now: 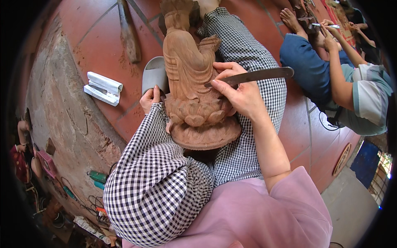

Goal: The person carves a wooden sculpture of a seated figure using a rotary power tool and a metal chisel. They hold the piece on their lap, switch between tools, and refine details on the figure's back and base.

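A reddish-brown carved wooden statue [188, 78] stands or leans between my legs, its robed body rising from a round lotus base [202, 132] nearest me. My right hand [237, 89] is closed on a long, flat, dark metal blade [266, 74] with a rounded end. The blade's other end touches or lies very near the statue's carved robe folds, and my fingers rest by the figure's right side. Left of the lotus base, past my checked trouser leg, shows a little of what looks like my left hand [149, 99]. Its grip and arm are hidden.
A grey slipper [155, 74] and a wooden club [130, 33] lie on the red tiles. A folded silvery piece [103, 88] sits near a stone slab [62, 95]. Green power tools [98, 177] and cords are at lower left. Another person [343, 78] works at upper right.
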Demonstrator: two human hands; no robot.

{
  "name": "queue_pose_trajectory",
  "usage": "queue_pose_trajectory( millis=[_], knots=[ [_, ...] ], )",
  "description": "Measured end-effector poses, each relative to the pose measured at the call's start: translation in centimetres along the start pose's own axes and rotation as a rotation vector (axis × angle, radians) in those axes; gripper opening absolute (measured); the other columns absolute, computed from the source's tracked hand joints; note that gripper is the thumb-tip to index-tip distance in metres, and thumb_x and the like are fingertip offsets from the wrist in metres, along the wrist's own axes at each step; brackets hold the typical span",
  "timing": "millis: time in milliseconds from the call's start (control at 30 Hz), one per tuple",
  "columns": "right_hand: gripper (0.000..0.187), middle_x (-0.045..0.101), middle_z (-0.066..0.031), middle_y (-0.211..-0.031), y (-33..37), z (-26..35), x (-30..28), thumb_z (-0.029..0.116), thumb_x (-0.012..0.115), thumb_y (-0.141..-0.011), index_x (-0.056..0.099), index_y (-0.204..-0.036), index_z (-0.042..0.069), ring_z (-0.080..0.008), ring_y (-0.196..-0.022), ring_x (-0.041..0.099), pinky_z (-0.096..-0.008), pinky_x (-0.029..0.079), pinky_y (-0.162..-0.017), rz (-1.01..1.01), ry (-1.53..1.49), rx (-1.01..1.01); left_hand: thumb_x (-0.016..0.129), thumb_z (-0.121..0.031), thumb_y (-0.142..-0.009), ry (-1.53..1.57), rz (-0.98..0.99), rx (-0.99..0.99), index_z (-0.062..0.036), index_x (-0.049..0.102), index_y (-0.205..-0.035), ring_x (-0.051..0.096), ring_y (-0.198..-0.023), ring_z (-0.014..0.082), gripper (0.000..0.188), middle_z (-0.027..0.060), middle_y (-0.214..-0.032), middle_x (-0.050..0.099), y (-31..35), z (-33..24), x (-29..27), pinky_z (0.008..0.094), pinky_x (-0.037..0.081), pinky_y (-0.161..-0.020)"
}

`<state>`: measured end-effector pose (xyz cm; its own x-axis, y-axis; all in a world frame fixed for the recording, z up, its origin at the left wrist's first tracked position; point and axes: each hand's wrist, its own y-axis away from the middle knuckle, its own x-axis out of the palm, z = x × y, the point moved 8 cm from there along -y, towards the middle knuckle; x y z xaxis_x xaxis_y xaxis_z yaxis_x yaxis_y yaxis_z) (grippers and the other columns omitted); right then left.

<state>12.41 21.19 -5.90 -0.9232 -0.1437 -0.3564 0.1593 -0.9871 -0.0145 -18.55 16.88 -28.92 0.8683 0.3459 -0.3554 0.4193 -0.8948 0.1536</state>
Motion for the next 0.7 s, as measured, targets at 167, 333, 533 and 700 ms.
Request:
queue_pose_trajectory(
  millis=[167,333,533,700],
  knots=[
    [0.020,0.075,-0.0079,-0.091,-0.7,-1.5,-0.7,0.017,0.069,-0.094,0.074,-0.102,-0.001,-0.0133,-0.083,0.068,-0.0289,0.053,-0.075,0.023,-0.181,0.288,0.067,-0.027,-0.100,-0.043,0.004,-0.023,0.0003,0.055,-0.063,0.034,-0.051,0.0065,0.047,-0.0022,-0.054,0.043,0.0,0.0,-0.2,0.0305,0.028,-0.045],
    [0.021,0.075,-0.0093,-0.095,0.0,-0.2,0.1,0.018,0.070,-0.092,0.073,-0.100,-0.002,-0.0149,-0.085,0.068,-0.0299,0.053,-0.076,0.012,0.020,0.009,0.068,-0.027,-0.100,-0.011,0.001,-0.020,-0.0001,0.054,-0.063,0.034,-0.051,0.0064,0.048,-0.0021,-0.054,0.043,0.2,-0.5,-0.1,0.0304,0.029,-0.045],
    [0.019,0.074,-0.0151,-0.105,-0.1,-0.4,-0.2,0.017,0.070,-0.089,0.069,-0.088,-0.002,-0.0240,-0.093,0.070,-0.0361,0.053,-0.082,-0.048,-0.076,0.274,0.067,-0.027,-0.100,-0.054,0.008,-0.023,-0.0003,0.051,-0.061,0.032,-0.051,0.0065,0.050,-0.0024,-0.054,0.042,0.1,-0.1,-0.2,0.0305,0.027,-0.045],
    [0.017,0.073,-0.0197,-0.106,0.2,0.5,0.8,0.014,0.069,-0.088,0.069,-0.086,-0.003,-0.0294,-0.094,0.069,-0.0392,0.053,-0.083,-0.117,0.001,0.120,0.067,-0.027,-0.100,-0.027,-0.014,-0.046,0.0003,0.049,-0.061,0.030,-0.051,0.0066,0.051,-0.0029,-0.054,0.039,0.3,-0.4,-0.1,0.0311,0.025,-0.045]
  ],
)
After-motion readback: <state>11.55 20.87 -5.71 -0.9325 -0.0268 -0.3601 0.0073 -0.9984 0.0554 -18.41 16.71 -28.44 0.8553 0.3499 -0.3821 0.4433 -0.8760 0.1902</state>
